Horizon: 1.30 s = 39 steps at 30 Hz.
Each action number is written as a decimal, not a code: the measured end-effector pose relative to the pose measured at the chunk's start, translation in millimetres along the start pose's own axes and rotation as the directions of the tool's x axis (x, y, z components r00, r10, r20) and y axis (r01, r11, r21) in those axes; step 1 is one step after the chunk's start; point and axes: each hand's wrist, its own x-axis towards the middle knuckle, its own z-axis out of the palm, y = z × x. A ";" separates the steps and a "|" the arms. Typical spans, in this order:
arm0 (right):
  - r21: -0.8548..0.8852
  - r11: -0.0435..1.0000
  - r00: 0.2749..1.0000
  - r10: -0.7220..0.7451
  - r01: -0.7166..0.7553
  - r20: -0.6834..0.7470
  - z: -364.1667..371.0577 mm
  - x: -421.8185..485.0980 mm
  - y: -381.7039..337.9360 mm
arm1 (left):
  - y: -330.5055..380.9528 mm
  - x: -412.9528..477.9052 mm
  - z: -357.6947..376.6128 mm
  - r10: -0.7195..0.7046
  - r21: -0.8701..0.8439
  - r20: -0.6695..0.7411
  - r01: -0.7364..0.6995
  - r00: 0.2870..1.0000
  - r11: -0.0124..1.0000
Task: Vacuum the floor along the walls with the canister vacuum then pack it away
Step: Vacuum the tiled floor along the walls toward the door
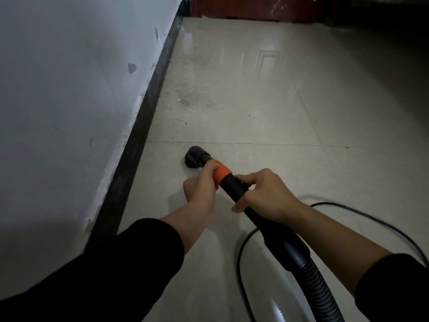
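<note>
The nozzle of the canister vacuum's wand sits on the pale tiled floor, its dark head tipped down against the tile. Straight behind the nozzle comes an orange collar, and behind that the black tube slants back toward the person.

The left hand is closed around the orange collar, fingers curled over its top just behind the nozzle. The right hand is wrapped round the black tube one step farther back from the nozzle, thumb lying along the upper side and fingers hooked underneath. Both hands hold firmly, and they sit just beside each other. Black sleeves cover both forearms.

Farther back from the nozzle the tube widens into a ribbed hose that runs out of view at the bottom edge. A black cord loops over the floor behind and to the right of the nozzle.

Left of the nozzle, near but not touching it, a black baseboard runs along the foot of a scuffed white wall. Beyond the nozzle, past a grout line, a patch of crumbs and dust lies near the baseboard. Far beyond the nozzle stands something dark red; I cannot tell whether it is a door or furniture.
</note>
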 end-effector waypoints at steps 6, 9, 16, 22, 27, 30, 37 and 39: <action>0.010 1.000 0.999 0.025 -0.025 -0.038 -10.2 -4.8 9.4 | -3.0 -5.7 15.6 -0.036 -0.009 0.021 0.036 0.999 0.999; 0.013 1.000 0.999 0.021 -0.020 -0.048 -12.8 -2.6 11.8 | -2.7 -5.2 21.0 -0.039 -0.005 0.029 0.039 0.999 0.999; 0.001 1.000 0.999 0.009 -0.009 -0.050 -19.2 16.2 5.4 | 7.0 8.5 29.2 -0.031 -0.034 0.025 0.032 0.999 0.999; 0.018 1.000 0.999 -0.004 0.005 -0.031 -14.8 36.2 -5.6 | 16.1 27.2 26.4 -0.031 -0.057 -0.001 0.031 1.000 0.998; 0.027 1.000 1.000 -0.012 0.013 -0.024 -9.9 50.0 -10.7 | 22.2 40.2 23.5 -0.033 -0.077 -0.007 0.033 0.999 0.996; 0.030 0.999 1.000 -0.018 0.019 -0.020 -7.1 57.3 -13.8 | 26.5 46.1 21.5 -0.031 -0.083 -0.015 0.030 0.999 0.996; 0.053 0.997 0.998 -0.063 0.064 -0.015 3.4 79.0 -23.1 | 36.5 62.0 11.4 0.004 -0.104 -0.044 -0.008 0.999 0.995; 0.066 0.995 0.997 -0.077 0.077 -0.010 7.7 87.8 -27.5 | 39.8 68.9 8.9 0.011 -0.104 -0.056 -0.017 0.998 0.994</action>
